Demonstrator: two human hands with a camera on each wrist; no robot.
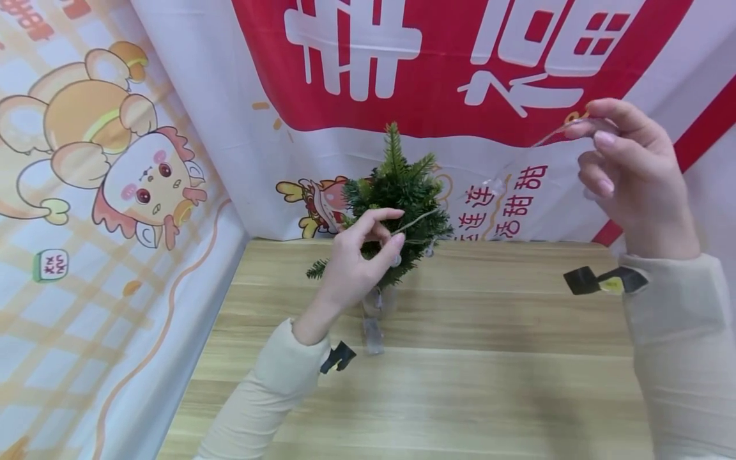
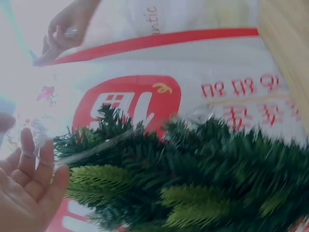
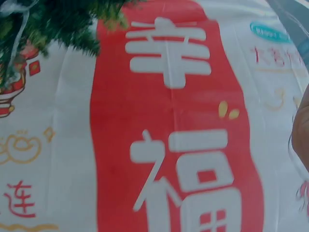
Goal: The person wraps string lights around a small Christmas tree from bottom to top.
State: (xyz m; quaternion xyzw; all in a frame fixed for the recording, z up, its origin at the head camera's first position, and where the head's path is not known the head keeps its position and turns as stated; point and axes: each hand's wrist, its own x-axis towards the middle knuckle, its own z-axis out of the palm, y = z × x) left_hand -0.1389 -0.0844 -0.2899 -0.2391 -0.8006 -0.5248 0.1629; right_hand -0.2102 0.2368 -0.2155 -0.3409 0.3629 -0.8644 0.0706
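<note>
A small artificial Christmas tree (image 1: 411, 191) stands at the back of the table, its lower part partly behind my left hand. My left hand (image 1: 359, 259) is in front of its branches, thumb and forefinger pinching the thin clear wire of a string of lights (image 1: 418, 221). Raised at the upper right, my right hand (image 1: 638, 163) holds another stretch of that wire between thumb and fingers. The wire spans the air between both hands. Small clear bulbs (image 1: 429, 251) hang by the lower branches. In the left wrist view, the wire crosses the green needles (image 2: 203, 164).
A small translucent box (image 1: 373, 337) lies on the wooden table (image 1: 489, 396) in front of the tree. Behind stands a white cloth with a red printed panel (image 1: 437, 115). A cartoon-printed cloth (image 1: 69, 191) covers the left side.
</note>
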